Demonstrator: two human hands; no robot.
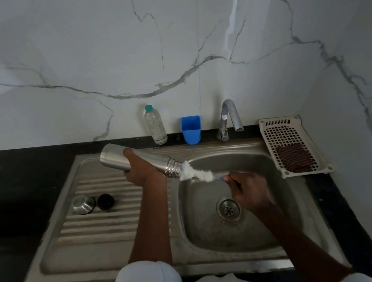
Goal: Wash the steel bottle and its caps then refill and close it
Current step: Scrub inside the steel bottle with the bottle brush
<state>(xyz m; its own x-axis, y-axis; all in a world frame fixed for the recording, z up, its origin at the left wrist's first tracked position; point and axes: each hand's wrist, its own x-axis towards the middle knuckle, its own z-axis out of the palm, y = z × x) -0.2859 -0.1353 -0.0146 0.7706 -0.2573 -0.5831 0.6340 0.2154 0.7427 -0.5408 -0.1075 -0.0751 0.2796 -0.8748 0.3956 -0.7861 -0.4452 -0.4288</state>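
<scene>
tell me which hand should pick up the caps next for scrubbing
Probably the left. The left hand holds the steel bottle right above the draining board, where the steel cap and black cap lie. The right hand grips the brush over the basin, farther away.

I am holding the bottle (136, 159) over the sink (279, 222) in my left hand (142, 170). My right hand (246, 191) is holding the brush (196, 174) at its mouth. Two caps (83, 204) are sitting on the sink's left side.
</scene>
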